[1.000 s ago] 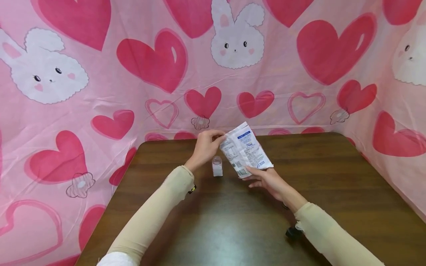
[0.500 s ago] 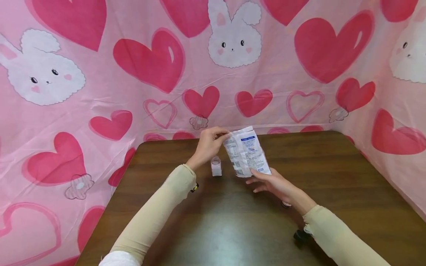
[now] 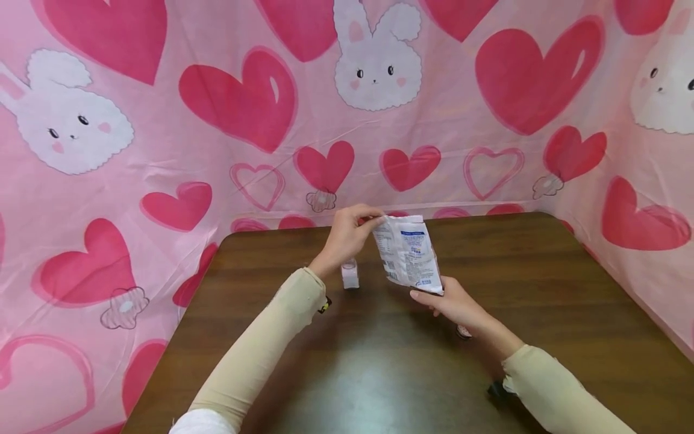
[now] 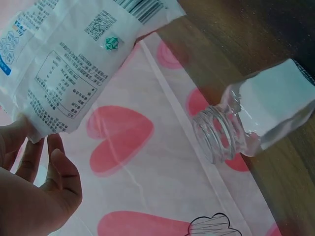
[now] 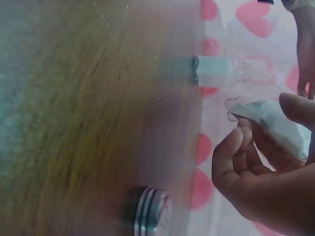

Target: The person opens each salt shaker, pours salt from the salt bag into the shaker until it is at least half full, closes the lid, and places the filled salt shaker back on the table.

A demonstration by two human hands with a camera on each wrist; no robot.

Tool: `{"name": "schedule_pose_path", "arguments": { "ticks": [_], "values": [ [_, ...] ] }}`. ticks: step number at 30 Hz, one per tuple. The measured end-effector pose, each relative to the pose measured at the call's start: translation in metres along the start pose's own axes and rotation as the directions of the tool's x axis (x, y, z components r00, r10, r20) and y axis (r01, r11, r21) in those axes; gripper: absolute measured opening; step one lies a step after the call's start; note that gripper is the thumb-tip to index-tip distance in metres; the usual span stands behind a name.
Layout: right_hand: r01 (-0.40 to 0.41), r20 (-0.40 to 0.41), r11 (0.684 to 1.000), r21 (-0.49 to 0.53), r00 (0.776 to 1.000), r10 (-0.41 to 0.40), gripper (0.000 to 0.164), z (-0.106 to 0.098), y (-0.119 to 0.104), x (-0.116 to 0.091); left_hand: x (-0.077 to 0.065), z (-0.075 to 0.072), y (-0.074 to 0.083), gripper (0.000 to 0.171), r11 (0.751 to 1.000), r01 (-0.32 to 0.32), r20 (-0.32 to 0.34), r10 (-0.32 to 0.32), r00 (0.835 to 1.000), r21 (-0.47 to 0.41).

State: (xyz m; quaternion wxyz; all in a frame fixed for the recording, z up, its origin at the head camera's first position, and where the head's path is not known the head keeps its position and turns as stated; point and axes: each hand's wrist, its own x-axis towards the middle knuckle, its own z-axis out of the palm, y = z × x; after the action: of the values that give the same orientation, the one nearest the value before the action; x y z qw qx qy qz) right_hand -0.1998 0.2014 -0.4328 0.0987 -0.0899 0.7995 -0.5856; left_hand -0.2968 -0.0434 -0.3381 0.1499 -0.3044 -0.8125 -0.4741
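My left hand pinches the upper left corner of a white packet printed with blue and black text, holding it above the table. In the left wrist view, the packet shows a barcode and a QR code. My right hand is at the packet's lower right corner, its thumb below the edge and its fingers loosely bent, partly hidden behind. A clear square bottle with a threaded, uncapped neck stands upright left of the packet. Whether its white part is label or contents, I cannot tell.
A round metallic screw lid lies on the brown wooden table, near the right wrist. Behind the table hangs a pink cloth printed with hearts and rabbits.
The packet has shifted slightly right and turned more upright, the left hand moving with it. My right thumb has slid off the packet's face to below its edge. The lid has come into view.
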Motion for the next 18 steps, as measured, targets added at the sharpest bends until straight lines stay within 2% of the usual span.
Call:
{"name": "schedule_pose_path", "arguments": {
  "ticks": [9,18],
  "values": [
    [0.099,0.038,0.984,-0.146,0.995,-0.095,0.054,0.001,-0.004,-0.012,-0.001,0.004,0.006,0.013,1.000,-0.005,0.015,0.005,1.000,-0.004],
    [0.167,-0.001,0.948,-0.271,0.985,-0.174,0.046,0.002,-0.016,-0.020,0.001,0.010,0.011,0.013,0.998,-0.049,0.036,0.050,0.998,-0.044]
  ]
}}
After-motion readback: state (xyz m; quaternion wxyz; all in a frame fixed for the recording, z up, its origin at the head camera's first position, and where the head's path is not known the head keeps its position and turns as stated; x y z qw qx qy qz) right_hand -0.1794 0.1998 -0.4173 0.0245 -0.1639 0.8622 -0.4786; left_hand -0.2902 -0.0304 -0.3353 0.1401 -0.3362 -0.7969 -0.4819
